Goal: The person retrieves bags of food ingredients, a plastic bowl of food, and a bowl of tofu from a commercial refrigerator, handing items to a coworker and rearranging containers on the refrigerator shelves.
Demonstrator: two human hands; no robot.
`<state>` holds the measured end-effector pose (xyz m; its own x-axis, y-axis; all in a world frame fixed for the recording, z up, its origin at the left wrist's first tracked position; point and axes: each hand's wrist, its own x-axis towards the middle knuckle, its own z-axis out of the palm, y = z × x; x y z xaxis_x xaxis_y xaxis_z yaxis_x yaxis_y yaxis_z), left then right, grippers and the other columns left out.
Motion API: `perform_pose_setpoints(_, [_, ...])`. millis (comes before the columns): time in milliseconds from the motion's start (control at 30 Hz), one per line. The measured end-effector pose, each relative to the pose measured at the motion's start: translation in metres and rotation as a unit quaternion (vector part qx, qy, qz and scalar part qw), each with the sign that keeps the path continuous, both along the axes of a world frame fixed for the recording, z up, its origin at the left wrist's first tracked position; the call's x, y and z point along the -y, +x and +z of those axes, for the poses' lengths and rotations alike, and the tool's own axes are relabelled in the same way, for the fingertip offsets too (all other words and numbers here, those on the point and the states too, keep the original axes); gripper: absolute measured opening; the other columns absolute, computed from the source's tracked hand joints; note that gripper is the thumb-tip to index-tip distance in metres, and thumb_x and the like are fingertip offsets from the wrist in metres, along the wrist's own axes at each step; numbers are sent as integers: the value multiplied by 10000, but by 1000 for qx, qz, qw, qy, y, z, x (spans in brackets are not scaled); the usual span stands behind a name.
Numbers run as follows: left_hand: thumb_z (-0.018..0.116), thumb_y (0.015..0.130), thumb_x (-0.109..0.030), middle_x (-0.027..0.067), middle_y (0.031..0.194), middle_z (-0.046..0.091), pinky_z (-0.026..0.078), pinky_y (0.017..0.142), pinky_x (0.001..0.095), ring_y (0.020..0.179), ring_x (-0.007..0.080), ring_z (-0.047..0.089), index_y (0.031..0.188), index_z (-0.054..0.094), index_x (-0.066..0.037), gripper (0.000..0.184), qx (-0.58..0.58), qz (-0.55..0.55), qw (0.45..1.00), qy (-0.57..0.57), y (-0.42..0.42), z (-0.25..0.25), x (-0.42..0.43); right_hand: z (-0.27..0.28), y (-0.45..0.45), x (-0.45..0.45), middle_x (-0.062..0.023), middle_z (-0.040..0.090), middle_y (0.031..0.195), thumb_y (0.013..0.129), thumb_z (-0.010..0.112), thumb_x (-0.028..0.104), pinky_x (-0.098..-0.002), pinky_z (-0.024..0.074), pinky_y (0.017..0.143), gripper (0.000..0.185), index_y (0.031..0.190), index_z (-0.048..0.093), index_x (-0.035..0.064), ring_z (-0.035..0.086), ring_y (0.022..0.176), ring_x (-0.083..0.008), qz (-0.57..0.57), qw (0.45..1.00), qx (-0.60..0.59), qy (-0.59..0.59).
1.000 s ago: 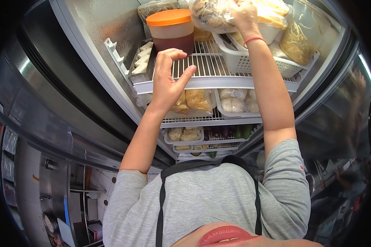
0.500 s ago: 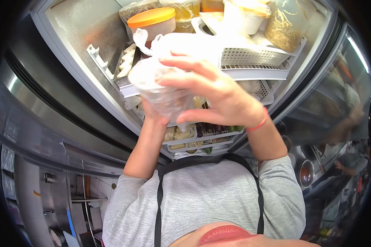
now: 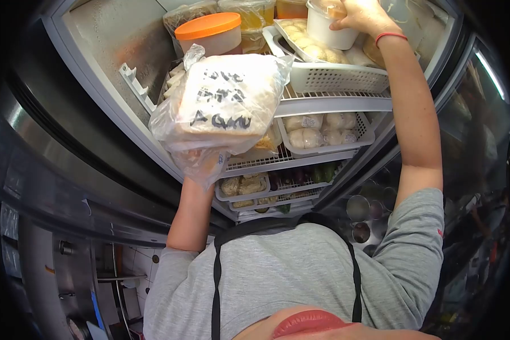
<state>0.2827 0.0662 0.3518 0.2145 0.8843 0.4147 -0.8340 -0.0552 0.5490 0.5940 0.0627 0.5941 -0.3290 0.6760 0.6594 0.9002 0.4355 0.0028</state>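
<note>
Holding from beneath, the left hand point(image 3: 205, 163) is bearing a clear plastic bag point(image 3: 232, 96) toward eleven o'clock, its fingers mostly hiding behind crumpled film. Dark handwriting is running across the bag's pale, blocky contents, and a twisted end is sticking up at its own eleven o'clock. Toward one o'clock, the right hand point(image 3: 368, 17) is touching a white tub point(image 3: 328, 37), thumb lying near the rim; whether the fingers are closing on anything, I cannot tell. Pale round pieces point(image 3: 324, 54) are lying at the tub's seven o'clock, above a perforated white basket point(image 3: 345, 78). An orange-lidded tub point(image 3: 209, 27) is standing beyond the bag, at its twelve. Wrapped white balls point(image 3: 317, 133) are resting lower, toward the bag's four o'clock.
</note>
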Motion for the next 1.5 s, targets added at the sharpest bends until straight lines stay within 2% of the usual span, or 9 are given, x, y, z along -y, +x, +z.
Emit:
perform_pose_setpoints(333, [533, 920, -191, 83, 1273, 490, 438, 986, 372, 1150, 220, 496, 1312, 398, -81, 429, -38, -14, 999, 0, 2, -5, 5, 5, 12, -45, -180, 566, 1179, 757, 685, 289, -402, 449, 900, 559, 1263, 518, 120, 567, 1009, -331, -74, 997, 0, 34])
perform_pose_setpoints(467, [532, 920, -190, 86, 1262, 500, 445, 978, 372, 1139, 221, 505, 1303, 410, -76, 417, -47, -22, 999, 4, 9, -5, 0, -5, 13, -52, -201, 575, 1119, 702, 698, 226, -427, 480, 821, 495, 1170, 571, 127, 589, 919, -341, -89, 902, 270, 323])
perform_pose_setpoints(533, [532, 920, -189, 87, 1256, 504, 448, 974, 373, 1133, 222, 509, 1298, 416, -73, 412, -55, -26, 998, 5, 12, -5, -2, -3, -4, -26, -186, 581, 1111, 709, 690, 202, -425, 479, 832, 474, 1159, 560, 129, 568, 977, -338, -90, 980, -24, 173])
perform_pose_setpoints(700, [530, 920, -188, 90, 1242, 517, 457, 963, 374, 1119, 223, 521, 1287, 431, -67, 398, -94, -42, 995, 16, 15, -5, -9, -23, -18, 6, -182, 557, 1146, 765, 688, 202, -398, 474, 879, 560, 1259, 458, 70, 562, 1032, -322, 66, 929, 106, 347])
perform_pose_setpoints(800, [529, 920, -187, 92, 1234, 524, 462, 957, 374, 1111, 224, 528, 1280, 439, -63, 391, -111, -60, 992, 23, 20, -7, -12, -53, -16, 12, -156, 532, 1197, 816, 676, 214, -379, 464, 906, 527, 1255, 452, 28, 554, 1078, -282, 317, 881, -158, 313])
perform_pose_setpoints(900, [528, 921, -186, 94, 1225, 531, 467, 951, 375, 1103, 225, 535, 1273, 448, -59, 383, -136, -86, 986, 31, 29, -12, -10, -85, -11, 51, -108, 526, 1265, 842, 630, 138, -391, 417, 988, 517, 1307, 435, 22, 524, 1146, -264, 262, 853, -313, 326])
perform_pose_setpoints(1067, [527, 921, -184, 97, 1211, 543, 476, 940, 375, 1089, 227, 546, 1262, 463, -53, 371, -180, -164, 969, 43, 55, -33, 3, -142, 11, 109, -69, 506, 1315, 917, 444, 334, -420, 371, 1030, 501, 1335, 416, 59, 481, 1202, -253, 287, 518, -804, 54])
perform_pose_setpoints(1100, [527, 921, -184, 97, 1209, 546, 478, 938, 376, 1086, 227, 549, 1259, 466, -52, 369, -189, -182, 964, 46, 63, -39, 6, -172, 48, 114, -61, 488, 1336, 917, 436, 365, -434, 341, 1053, 504, 1333, 430, 81, 452, 1232, -252, 532, 429, -725, -83])
perform_pose_setpoints(1500, [523, 921, -180, 104, 1175, 575, 498, 913, 378, 1053, 231, 576, 1232, 501, -37, 343, -230, -435, 868, 67, 178, -98, 47, -288, 59, 296, -98, 407, 1403, 918, 446, 421, -467, 273, 1092, 557, 1375, 383, 108, 393, 1279, -299, 430, 422, -797, 53])
